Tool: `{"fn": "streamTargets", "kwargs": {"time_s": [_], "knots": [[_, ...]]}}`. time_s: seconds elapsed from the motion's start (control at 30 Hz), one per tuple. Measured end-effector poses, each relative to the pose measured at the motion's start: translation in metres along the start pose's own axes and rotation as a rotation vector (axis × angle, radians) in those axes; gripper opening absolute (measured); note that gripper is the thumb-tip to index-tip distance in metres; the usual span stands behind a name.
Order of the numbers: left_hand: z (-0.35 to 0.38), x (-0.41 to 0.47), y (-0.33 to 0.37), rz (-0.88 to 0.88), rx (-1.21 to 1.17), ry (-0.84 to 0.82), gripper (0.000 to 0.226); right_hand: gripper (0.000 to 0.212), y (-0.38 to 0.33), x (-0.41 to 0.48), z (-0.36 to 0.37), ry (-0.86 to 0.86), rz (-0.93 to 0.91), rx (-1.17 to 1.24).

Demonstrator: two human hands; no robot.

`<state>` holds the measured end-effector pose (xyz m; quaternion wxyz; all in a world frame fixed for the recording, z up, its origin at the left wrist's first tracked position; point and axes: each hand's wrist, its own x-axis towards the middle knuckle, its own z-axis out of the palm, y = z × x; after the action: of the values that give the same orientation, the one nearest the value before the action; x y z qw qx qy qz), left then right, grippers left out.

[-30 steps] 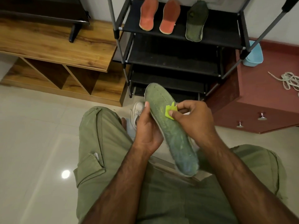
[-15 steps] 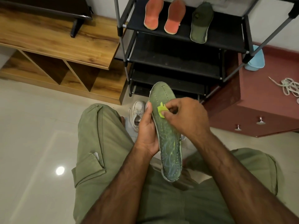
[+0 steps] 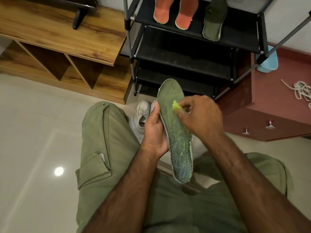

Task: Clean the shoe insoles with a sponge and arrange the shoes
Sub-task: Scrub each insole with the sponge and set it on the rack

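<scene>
My left hand (image 3: 155,130) grips a long green insole (image 3: 176,132) by its left edge, holding it toe-up over my lap. My right hand (image 3: 200,115) pinches a small yellow-green sponge (image 3: 175,106) and presses it on the insole's upper half. The insole's lower part shows pale streaks. On the top shelf of the black shoe rack (image 3: 235,39) lie two orange insoles (image 3: 171,12) and one dark green insole (image 3: 212,21). A white shoe (image 3: 143,115) stands on the floor behind my left hand, partly hidden.
A wooden bench with open cubbies (image 3: 67,44) stands at the left. A maroon cabinet (image 3: 272,106) at the right carries a light blue container (image 3: 269,63) and a coiled white lace (image 3: 301,89). My knees in green trousers (image 3: 107,140) fill the foreground; glossy tiled floor lies left.
My right hand has rubbed the sponge along the insole's upper half, first toward the toe, then slightly back. The insole has turned more upright in my left hand.
</scene>
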<state>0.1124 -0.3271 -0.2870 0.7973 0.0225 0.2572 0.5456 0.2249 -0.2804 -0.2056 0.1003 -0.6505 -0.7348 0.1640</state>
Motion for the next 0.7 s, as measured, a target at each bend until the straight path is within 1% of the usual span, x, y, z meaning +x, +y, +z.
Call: {"fn": "streamTargets", "kwargs": {"time_s": [0.03, 0.07, 0.1, 0.17, 0.2, 0.23, 0.3, 0.33, 0.37, 0.4, 0.47, 0.5, 0.6, 0.63, 0.7], "knots": [[-0.002, 0.001, -0.001, -0.002, 0.01, 0.005, 0.075, 0.014, -0.002, -0.003, 0.001, -0.058, -0.019, 0.02], [-0.002, 0.001, -0.001, -0.001, 0.004, -0.011, 0.075, 0.014, -0.002, -0.004, 0.001, -0.08, -0.011, 0.027], [0.0, 0.0, -0.001, 0.001, -0.009, -0.019, 0.073, 0.015, 0.0, -0.002, 0.0, -0.052, 0.023, 0.027], [0.004, -0.002, 0.001, -0.003, -0.027, -0.036, 0.072, 0.014, 0.005, 0.002, -0.004, 0.066, 0.108, 0.031], [0.004, -0.002, 0.002, -0.003, -0.033, -0.04, 0.072, 0.013, 0.007, 0.004, -0.003, 0.086, 0.122, 0.03], [0.002, -0.002, 0.001, -0.001, -0.033, -0.04, 0.073, 0.013, 0.006, 0.003, -0.003, 0.058, 0.104, 0.035], [-0.003, 0.0, 0.0, -0.01, -0.032, -0.045, 0.075, 0.015, 0.002, -0.001, 0.002, -0.061, 0.029, 0.051], [-0.004, 0.001, 0.0, -0.013, -0.037, -0.048, 0.074, 0.016, 0.0, -0.003, 0.002, -0.082, 0.01, 0.03], [-0.005, 0.002, -0.001, -0.016, -0.043, -0.058, 0.075, 0.017, 0.001, -0.002, 0.003, -0.055, 0.018, -0.007], [-0.004, 0.003, 0.0, -0.022, -0.054, -0.075, 0.075, 0.017, 0.004, 0.001, 0.002, 0.009, 0.046, -0.036], [-0.003, 0.003, -0.001, -0.027, -0.051, -0.086, 0.074, 0.016, 0.008, 0.003, 0.001, 0.114, 0.112, -0.032], [-0.003, 0.002, -0.001, -0.025, -0.042, -0.08, 0.073, 0.015, 0.008, 0.003, 0.003, 0.11, 0.111, -0.013], [-0.007, 0.003, -0.001, -0.039, -0.041, -0.078, 0.073, 0.014, 0.002, -0.002, 0.008, -0.028, 0.012, 0.073], [-0.007, 0.004, -0.001, -0.042, -0.036, -0.08, 0.074, 0.014, 0.002, -0.001, 0.007, -0.031, 0.013, 0.073], [-0.007, 0.005, -0.002, -0.056, -0.027, -0.088, 0.073, 0.017, 0.01, 0.004, 0.005, 0.076, 0.086, 0.049]]}}
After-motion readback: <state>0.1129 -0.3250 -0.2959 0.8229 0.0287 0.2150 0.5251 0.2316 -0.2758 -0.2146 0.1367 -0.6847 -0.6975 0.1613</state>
